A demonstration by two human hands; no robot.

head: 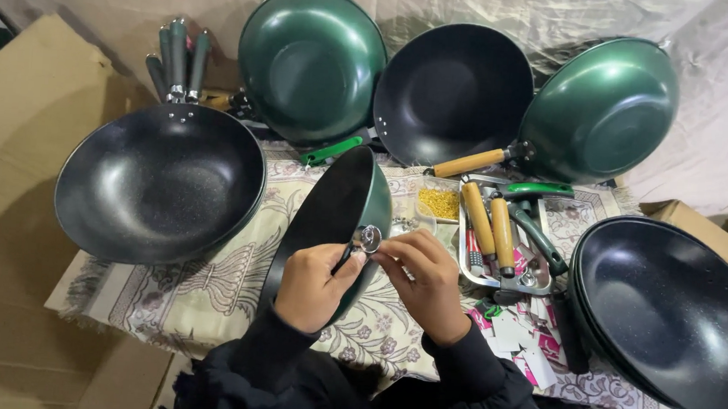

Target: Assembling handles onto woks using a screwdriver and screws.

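A: Status at that frame: left hand (313, 285) was clamped on the rim of the green wok (332, 219), holding it on edge over the desk (201, 296), dead centre of view. Right hand (425, 283) had its fingertips pinched together on a small round metal fitting (370, 238) at the wok's rim, about 1 o'clock from the left hand.

B: Risks?

A: My read: the fitting was the weak point. Small, shiny, held only by a fingertip pinch. A slip would have dropped it into the patterned cloth (229, 263) or the clutter at 3 o'clock, near the metal tray (499, 250) with the wooden handles (492, 228).

B: And the wok itself?

A: It stood on edge, steadied by one hand. If that grip had loosened it could have rolled or tipped toward the large black wok (162, 182) at 9 o'clock, touching rims and scuffing the coating.

B: Anything else nearby?

A: The little container of yellow pieces (439, 202) sat just beyond the wok at 1 o'clock, near enough to get knocked by a swing. Another black wok (675, 316) lay at 3 o'clock, well apart. Couldn't tell whether the fitting was already seated or loose.
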